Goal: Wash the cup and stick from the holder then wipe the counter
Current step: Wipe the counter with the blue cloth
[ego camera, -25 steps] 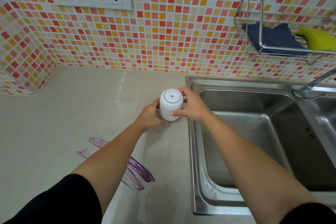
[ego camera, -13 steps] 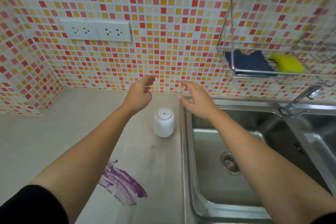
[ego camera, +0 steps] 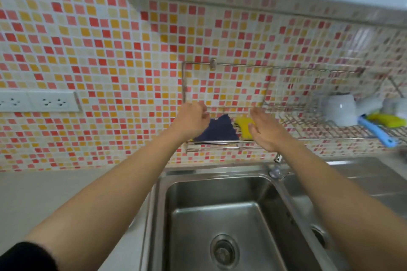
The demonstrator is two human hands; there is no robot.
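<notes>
Both arms up at wall rack [ego camera: 220,143] above sink [ego camera: 220,215]. My left hand [ego camera: 191,120] loosely curled, empty, beside blue cloth [ego camera: 220,131] in rack. My right hand [ego camera: 265,131] flat, released, before yellow sponge [ego camera: 242,124]. Bare counter [ego camera: 55,196] at left.

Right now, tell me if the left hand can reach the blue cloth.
Probably yes: the left hand is right at the blue cloth in the wire rack, with nothing between them.

cloth [ego camera: 218,131] left of sponge [ego camera: 242,126], both in rack [ego camera: 220,142] | rack above sink [ego camera: 220,191]
</notes>
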